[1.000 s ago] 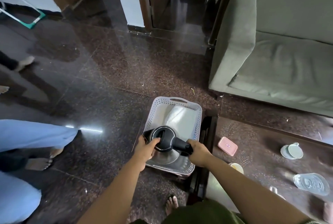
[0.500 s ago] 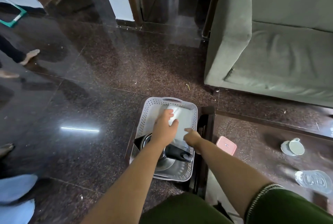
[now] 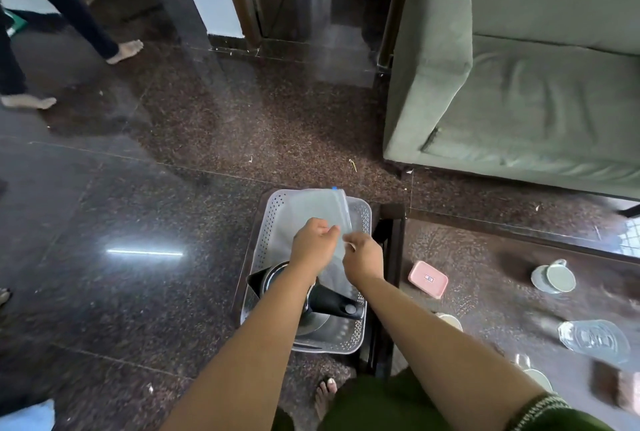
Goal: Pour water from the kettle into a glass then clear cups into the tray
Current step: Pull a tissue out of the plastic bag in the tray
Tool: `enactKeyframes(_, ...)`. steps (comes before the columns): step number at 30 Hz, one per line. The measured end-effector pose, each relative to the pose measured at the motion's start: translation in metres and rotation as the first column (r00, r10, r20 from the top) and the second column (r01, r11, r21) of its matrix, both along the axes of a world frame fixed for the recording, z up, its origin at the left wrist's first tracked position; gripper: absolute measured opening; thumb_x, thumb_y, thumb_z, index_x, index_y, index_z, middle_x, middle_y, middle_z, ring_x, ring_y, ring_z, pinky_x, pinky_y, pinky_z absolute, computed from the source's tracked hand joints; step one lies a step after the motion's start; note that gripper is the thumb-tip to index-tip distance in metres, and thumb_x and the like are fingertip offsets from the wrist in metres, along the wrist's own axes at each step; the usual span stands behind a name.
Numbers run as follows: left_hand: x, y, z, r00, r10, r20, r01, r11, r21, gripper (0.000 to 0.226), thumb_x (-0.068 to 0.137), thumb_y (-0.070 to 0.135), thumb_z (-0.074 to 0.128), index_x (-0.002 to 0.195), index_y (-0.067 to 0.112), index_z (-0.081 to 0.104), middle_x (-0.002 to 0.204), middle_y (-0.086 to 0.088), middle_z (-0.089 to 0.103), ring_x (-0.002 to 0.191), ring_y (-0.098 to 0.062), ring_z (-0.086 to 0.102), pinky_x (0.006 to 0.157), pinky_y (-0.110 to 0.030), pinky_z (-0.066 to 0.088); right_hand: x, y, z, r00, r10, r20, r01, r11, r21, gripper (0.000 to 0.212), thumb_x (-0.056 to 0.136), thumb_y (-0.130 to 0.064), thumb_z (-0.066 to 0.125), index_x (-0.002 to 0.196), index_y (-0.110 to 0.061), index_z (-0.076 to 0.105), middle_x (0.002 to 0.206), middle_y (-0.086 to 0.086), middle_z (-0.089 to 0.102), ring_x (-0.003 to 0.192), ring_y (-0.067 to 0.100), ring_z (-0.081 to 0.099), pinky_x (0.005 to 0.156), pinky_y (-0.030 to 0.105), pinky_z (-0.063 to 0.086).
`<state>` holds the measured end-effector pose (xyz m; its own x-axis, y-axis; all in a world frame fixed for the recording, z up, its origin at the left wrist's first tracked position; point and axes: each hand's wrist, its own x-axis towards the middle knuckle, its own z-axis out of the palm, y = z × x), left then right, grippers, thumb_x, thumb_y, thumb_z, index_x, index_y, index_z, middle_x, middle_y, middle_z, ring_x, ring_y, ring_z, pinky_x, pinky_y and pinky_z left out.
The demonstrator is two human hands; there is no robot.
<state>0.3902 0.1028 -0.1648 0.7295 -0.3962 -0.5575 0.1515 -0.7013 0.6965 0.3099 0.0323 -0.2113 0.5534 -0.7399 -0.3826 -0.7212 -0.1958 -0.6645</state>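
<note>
We start with the grey sofa (image 3: 540,84), which fills the upper right of the frame, with dark speckled floor (image 3: 207,139) across the middle and left. Another person's bare feet (image 3: 126,51) stand at upper left, well apart from the work.

Lower right: a dark glossy surface (image 3: 485,295) carries the cups to be cleared. A pale cup on its saucer (image 3: 554,278) lies toward the right edge, a clear glass dish (image 3: 593,340) below it, a pink box (image 3: 427,279) near the surface's left edge. Two further cups show only as slivers behind the right forearm; we cannot tell their state.

Centre bottom: the white perforated tray (image 3: 270,233) sits on a low dark stand just left of the surface, we judge so that cups can be moved across in a short reach. The kettle (image 3: 311,299) stands inside the tray's near end, black handle pointing right, partly under the left forearm.

A clear plastic sheet or bag (image 3: 322,208) is lifted over the tray's far end. The left hand (image 3: 313,243) grips its lower edge with curled fingers; the right hand (image 3: 363,255) pinches the same edge just beside it. We judge both hands are drawing it out to free the tray floor for cups

No glass with water can be identified; pouring status unknown
</note>
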Motion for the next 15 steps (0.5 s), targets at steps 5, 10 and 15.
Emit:
enactKeyframes(5, -0.007, -0.015, 0.009, 0.971, 0.188, -0.147, -0.207, 0.970, -0.126, 0.054, 0.077, 0.066, 0.059, 0.098, 0.016, 0.060, 0.095, -0.003, 0.068, 0.091, -0.021, 0.065, 0.084, -0.039, 0.054, -0.002, -0.004, 0.060, 0.919, 0.379, 0.111, -0.339, 0.900, -0.273, 0.026, 0.078, 0.010, 0.050, 0.092, 0.003, 0.070, 0.096, 0.018, 0.069, 0.092, 0.033, 0.062, 0.072, 0.025, 0.038)
enactKeyframes(10, -0.009, -0.015, 0.022, 0.871, 0.390, -0.300, -0.464, 0.854, -0.236, 0.017, 0.092, 0.010, 0.051, 0.106, 0.010, 0.061, 0.083, -0.009, 0.062, 0.070, -0.023, 0.058, 0.059, -0.028, 0.043, -0.027, -0.001, 0.091, 0.882, 0.279, 0.380, -0.271, 0.960, -0.074, 0.024, 0.067, 0.006, 0.055, 0.070, -0.017, 0.060, 0.090, 0.005, 0.070, 0.092, 0.021, 0.063, 0.083, 0.015, 0.043)
enactKeyframes(15, -0.025, -0.004, 0.042, 0.910, 0.153, -0.386, -0.309, 0.871, -0.383, 0.021, 0.096, 0.014, 0.054, 0.115, 0.025, 0.054, 0.107, -0.001, 0.068, 0.094, -0.021, 0.065, 0.074, -0.034, 0.050, -0.035, -0.026, 0.113, 0.962, 0.017, 0.271, -0.044, 0.995, 0.094, 0.025, 0.087, -0.003, 0.059, 0.110, -0.010, 0.064, 0.108, -0.001, 0.060, 0.092, 0.010, 0.058, 0.067, 0.001, 0.040)
